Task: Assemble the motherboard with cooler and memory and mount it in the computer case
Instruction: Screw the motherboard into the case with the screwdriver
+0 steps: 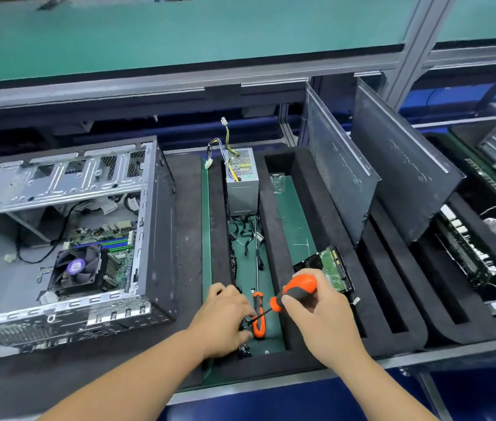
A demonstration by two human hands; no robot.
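The open computer case [155, 232] lies on its side at the left. Inside it sits the motherboard [119, 265] with a black fan cooler [78, 268] and memory sticks [110, 243] in its slots. My right hand [316, 311] grips an orange-and-black screwdriver [296, 291], tip angled down-left toward my left hand [225, 317]. My left hand's fingers are bunched over small dark screws in the tray slot; what they pinch is hidden. A second, long screwdriver [258, 314] lies in that slot between my hands.
A black foam tray [274, 238] holds a power supply [242, 183] with loose cables, black cable ties, a hard drive [336, 268] and two leaning side panels [340, 171]. Another tray with boards stands at the right. A shelf rail crosses behind.
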